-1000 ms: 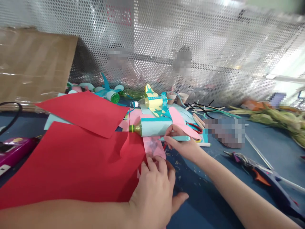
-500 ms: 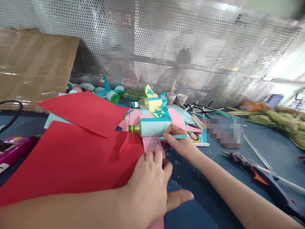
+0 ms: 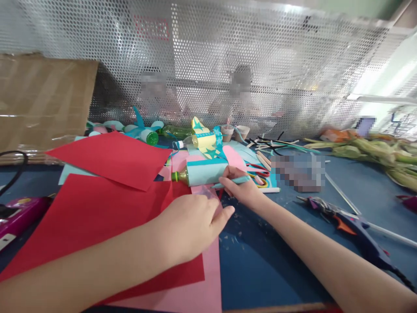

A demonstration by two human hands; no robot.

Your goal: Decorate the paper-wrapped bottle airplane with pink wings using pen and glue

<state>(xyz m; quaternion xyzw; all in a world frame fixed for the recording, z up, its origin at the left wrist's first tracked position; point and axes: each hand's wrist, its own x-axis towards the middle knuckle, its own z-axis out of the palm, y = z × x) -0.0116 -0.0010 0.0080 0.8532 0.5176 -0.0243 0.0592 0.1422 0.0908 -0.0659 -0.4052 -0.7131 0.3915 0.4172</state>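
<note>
My right hand is closed round a light blue marker, its tip pointing left over the pink paper. Just behind it lies a green-tinted plastic bottle on its side, wrapped in a light blue paper sheet. My left hand rests low over the red paper and the pink paper. Its thumb sticks out to the right, and the other fingertips are mostly hidden behind the knuckles; nothing shows in its grasp.
A second red sheet overlaps the first. Behind lie a decorated yellow bottle, a blue-finned bottle and two paper cups. A glue gun lies right, a magenta tool left. Cardboard leans against the perforated metal screen.
My left hand has turned and drawn its fingers in, its thumb now nearer the pen. The marker stays in my right hand. The whole view has shifted slightly.
</note>
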